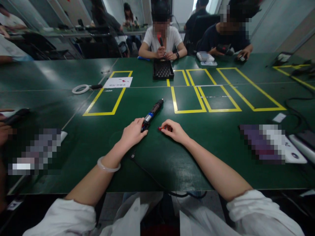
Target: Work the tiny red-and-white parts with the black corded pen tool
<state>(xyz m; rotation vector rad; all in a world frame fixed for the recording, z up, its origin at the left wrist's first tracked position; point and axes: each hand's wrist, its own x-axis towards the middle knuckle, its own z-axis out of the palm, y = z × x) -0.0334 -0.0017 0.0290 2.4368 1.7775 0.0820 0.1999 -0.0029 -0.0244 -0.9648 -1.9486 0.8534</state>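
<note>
My left hand point(134, 131) is closed around the rear end of a black electric screwdriver point(154, 110) with a silver section and a blue band. Its narrow tip points away from me and to the right, and its back end is partly covered by my fingers. To the right, my right hand point(173, 130) has its fingers curled in a pinch. A small red and dark piece point(160, 128) shows at the fingertips, mostly hidden, so its kind is unclear. A short gap separates the two hands over the green table point(157, 170).
A black cable point(152, 178) runs below my hands to the table's edge. Yellow tape outlines point(189, 112) mark the far side. A black tray of small parts point(163, 70) stands before a person opposite. A white card point(118, 82) and tape roll point(80, 89) lie left; phones lie right.
</note>
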